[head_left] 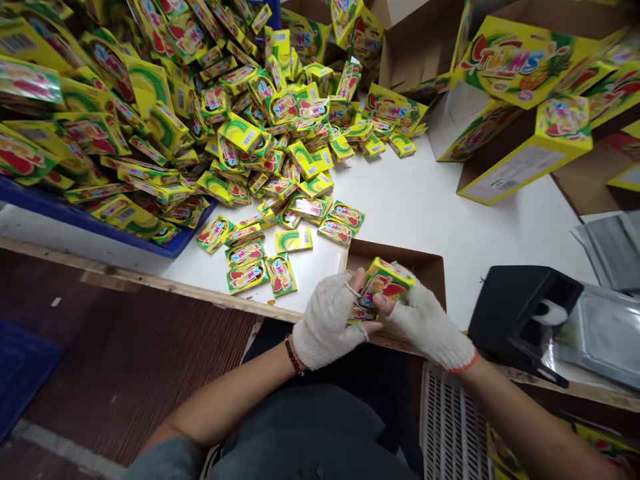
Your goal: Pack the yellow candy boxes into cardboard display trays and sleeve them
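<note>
Both my hands wear white knitted gloves with bare fingertips. Between them is a stack of small yellow candy boxes (387, 280) printed with green and red fruit. My left hand (333, 317) grips the stack from the left, thumb low and fingers along its side. My right hand (427, 320) is closed on it from the right, its thumb across the front. Directly behind and below lies an open brown cardboard box (415, 257) at the table edge; my hands hide much of its inside. Several loose candy boxes (247, 263) lie flat on the table left of my hands.
A large heap of candy boxes (280, 113) spills from a blue bin (185, 243) onto the white table (400, 193). Yellow display cartons (525, 160) stand at the back right. A black tape dispenser (520, 320) sits right of my hands; a white plastic crate (450, 420) is below the edge.
</note>
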`<state>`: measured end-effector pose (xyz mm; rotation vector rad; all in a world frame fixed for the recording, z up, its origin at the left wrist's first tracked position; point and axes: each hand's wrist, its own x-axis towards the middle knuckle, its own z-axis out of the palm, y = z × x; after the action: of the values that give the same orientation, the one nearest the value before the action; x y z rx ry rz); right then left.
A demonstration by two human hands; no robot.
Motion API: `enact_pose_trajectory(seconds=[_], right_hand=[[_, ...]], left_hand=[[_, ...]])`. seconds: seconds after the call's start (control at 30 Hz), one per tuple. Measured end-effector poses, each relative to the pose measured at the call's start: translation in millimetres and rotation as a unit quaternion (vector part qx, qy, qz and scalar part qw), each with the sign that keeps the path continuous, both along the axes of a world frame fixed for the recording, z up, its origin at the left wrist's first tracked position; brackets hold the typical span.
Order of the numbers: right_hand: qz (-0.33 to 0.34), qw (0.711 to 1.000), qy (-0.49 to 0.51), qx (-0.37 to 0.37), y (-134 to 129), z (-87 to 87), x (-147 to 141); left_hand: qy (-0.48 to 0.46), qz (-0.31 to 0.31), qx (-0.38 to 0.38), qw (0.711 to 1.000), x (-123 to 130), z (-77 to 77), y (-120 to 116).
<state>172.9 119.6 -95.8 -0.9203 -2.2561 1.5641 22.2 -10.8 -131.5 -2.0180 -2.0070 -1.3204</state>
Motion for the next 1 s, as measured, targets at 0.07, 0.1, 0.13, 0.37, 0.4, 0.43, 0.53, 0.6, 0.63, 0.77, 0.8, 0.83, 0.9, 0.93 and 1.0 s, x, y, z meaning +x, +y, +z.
enact_pose_trajectory(seconds=[0.07,0.1,0.13,0.37,0.4,0.43,0.53,0.6,0.63,0.77,0.8,0.83,0.9,0.93,1.0], right_hand=[[0.011,0.999,-0.043,0.027,16.8,3.9,-3.0],[0.041,0.995,-0.075,0.042,28.1,3.4,-6.1],[0.081,0.989,-0.113,0.053,39.8,1.0,-10.0],[0.177,0.945,-0.264,0.077,58.8,-51.0,-52.7],[0.169,0.945,-0.266,0.091,53.5,-57.9,-57.2],[0.156,0.945,-0.263,0.115,48.5,-63.6,-60.4],[0.130,0.940,-0.245,0.200,40.5,-72.0,-62.7],[0.137,0.938,-0.243,0.208,40.4,-70.0,-60.0],[0.145,0.940,-0.236,0.199,40.4,-66.7,-57.8],[0.093,0.986,-0.084,0.114,32.0,-40.5,-43.6],[0.074,0.994,-0.027,0.075,28.4,-32.1,-39.3],[0.066,0.997,0.022,0.037,25.5,-23.7,-35.4],[0.073,0.995,0.075,-0.007,25.0,-9.4,-29.1],[0.075,0.994,0.077,-0.001,28.2,-4.3,-27.1],[0.065,0.995,0.047,0.051,40.7,0.6,-25.0]], left_hand=[[0.029,0.038,-0.078,0.996,-20.7,-1.0,-5.2],[0.057,0.073,-0.131,0.987,-35.0,-1.6,-8.4],[0.091,0.109,-0.194,0.971,-50.5,-2.6,-11.5],[0.204,0.145,-0.321,0.914,-111.0,-20.4,-33.3],[0.182,0.144,-0.300,0.925,-109.5,-21.9,-35.8],[0.154,0.142,-0.274,0.939,-106.0,-22.3,-37.4],[0.062,0.112,-0.168,0.978,-86.4,-16.1,-34.8],[0.026,0.077,-0.110,0.991,-69.7,-6.8,-26.7],[0.019,0.060,-0.090,0.994,-61.5,-1.6,-21.2],[0.060,0.004,-0.041,0.997,-37.9,13.9,5.5],[0.079,-0.004,-0.029,0.996,-34.6,15.4,12.3],[0.093,-0.010,-0.017,0.995,-32.4,16.0,18.6],[0.100,-0.015,-0.004,0.995,-30.7,15.4,29.1],[0.091,-0.012,-0.006,0.996,-31.3,14.4,32.6],[0.056,0.009,-0.015,0.998,-34.7,11.6,36.0]])
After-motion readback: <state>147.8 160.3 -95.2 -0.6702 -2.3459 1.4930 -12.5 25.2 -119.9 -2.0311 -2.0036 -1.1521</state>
